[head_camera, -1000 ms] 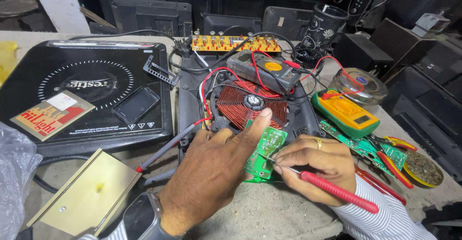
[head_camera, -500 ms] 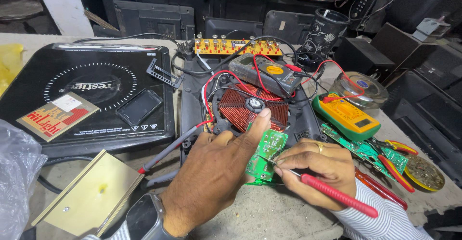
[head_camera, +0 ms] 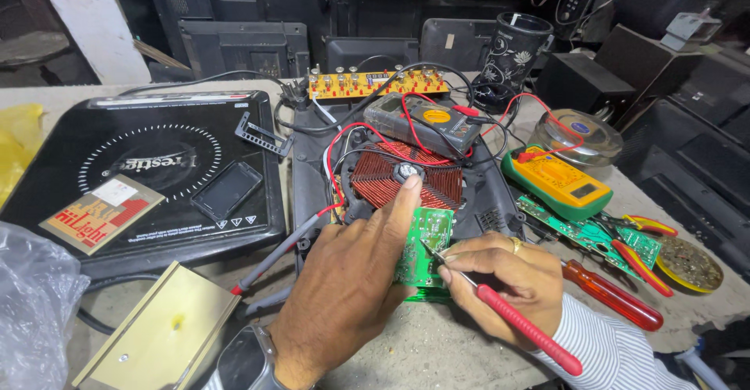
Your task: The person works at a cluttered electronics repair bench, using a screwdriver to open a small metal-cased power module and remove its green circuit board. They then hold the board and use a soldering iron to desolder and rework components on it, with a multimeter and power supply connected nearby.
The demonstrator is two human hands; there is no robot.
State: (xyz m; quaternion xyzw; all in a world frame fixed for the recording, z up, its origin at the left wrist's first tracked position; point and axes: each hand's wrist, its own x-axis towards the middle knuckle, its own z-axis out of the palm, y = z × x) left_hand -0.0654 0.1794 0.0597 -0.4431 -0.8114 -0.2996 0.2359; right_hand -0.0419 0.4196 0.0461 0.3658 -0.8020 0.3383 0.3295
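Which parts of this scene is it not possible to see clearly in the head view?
- Lower part of the green circuit board: covered by the left hand and right hand.
- Red-handled tool: its tip is too small to identify.
- Board components: too small.
- Plastic bag: cut off by the left edge.

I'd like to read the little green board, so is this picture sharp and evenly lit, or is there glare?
Head view: the green circuit board and both hands are sharp under soft, even light; the steel bowl glints slightly; the background shelves are dim; the edges bend a little.
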